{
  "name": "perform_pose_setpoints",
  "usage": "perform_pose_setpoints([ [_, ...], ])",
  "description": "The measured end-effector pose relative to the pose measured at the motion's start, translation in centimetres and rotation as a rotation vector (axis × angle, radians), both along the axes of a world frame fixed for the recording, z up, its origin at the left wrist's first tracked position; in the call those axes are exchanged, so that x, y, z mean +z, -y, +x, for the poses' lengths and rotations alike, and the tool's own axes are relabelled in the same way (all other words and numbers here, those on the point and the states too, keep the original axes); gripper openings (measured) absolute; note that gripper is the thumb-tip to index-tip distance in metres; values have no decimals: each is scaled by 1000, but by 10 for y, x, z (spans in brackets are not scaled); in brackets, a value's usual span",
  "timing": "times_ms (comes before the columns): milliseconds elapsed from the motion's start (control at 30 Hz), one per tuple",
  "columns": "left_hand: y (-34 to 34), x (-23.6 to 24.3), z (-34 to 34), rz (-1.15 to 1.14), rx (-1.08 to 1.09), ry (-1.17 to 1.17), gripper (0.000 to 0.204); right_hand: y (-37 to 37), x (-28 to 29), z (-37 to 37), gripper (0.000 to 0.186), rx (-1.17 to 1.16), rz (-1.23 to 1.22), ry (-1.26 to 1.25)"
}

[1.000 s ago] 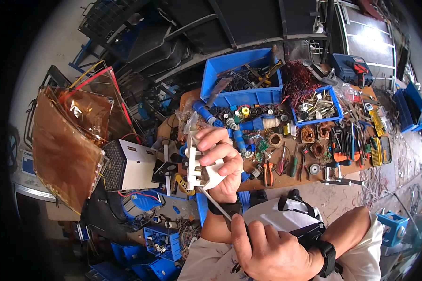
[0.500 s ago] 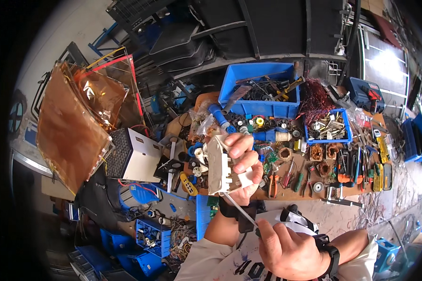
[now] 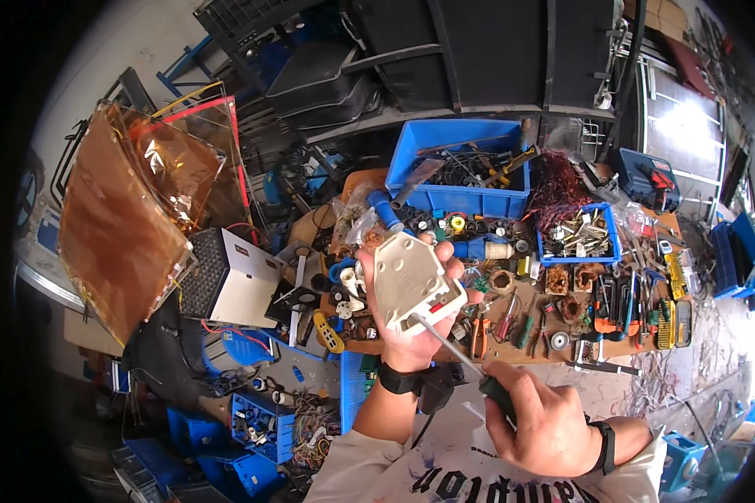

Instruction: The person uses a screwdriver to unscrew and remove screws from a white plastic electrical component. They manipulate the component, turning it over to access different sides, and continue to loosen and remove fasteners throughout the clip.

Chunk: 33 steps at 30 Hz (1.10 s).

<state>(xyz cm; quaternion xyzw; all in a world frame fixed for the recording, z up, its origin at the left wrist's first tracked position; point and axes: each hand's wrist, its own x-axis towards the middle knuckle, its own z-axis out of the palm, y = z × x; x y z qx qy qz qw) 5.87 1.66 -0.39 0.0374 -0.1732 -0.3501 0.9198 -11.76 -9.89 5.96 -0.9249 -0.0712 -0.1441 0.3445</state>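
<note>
A cream plastic housing [image 3: 407,268] rests in my left hand [image 3: 401,348], its broad face with several round marks turned up and a small red piece showing at its lower right. My fingers curl round behind it, and the thumb shows along its left side. My right hand [image 3: 533,419] grips a screwdriver [image 3: 455,347] by its dark green handle, lower down and to the right. The long metal shaft reaches up to the lower edge of the housing, where its tip touches.
Behind my hands a wooden bench [image 3: 533,352] carries pliers [image 3: 479,329], screwdrivers, small parts, a large blue bin [image 3: 457,197] and a smaller blue tray [image 3: 577,255]. Copper-coloured panels [image 3: 117,226] and a white-fronted box [image 3: 243,285] stand left. Blue crates [image 3: 260,427] lie low at left.
The housing has turned in my left hand from edge-on to showing its broad face. My right hand has shifted right, and more of the screwdriver's green handle shows.
</note>
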Motion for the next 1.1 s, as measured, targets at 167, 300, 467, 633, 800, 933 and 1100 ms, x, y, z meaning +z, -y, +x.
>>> perform_pose_setpoints([
  [167, -3, -20, 3, 54, 41, -6, 86, 10, 5, 8, 45, -9, 73, -72],
  [300, -3, -26, 2, 124, 84, 139, 84, 16, 4, 12, 42, -28, 140, -112],
  [467, -6, -24, 0, 188, 86, 181, 78, 19, 4, 14, 40, -34, 203, -152],
  [633, -7, -25, -6, 298, 181, 140, 70, 23, 5, 17, 39, -50, 187, -185],
  [800, -7, -26, -4, 270, 218, 91, 64, 29, 8, 13, 38, -40, 200, -197],
  [933, -11, -24, -6, 254, 204, 86, 65, 39, 25, 8, 37, -28, 225, -275],
  [1100, -14, -22, -10, 304, 170, 138, 70, 57, 39, 5, 33, -15, 224, -286],
])
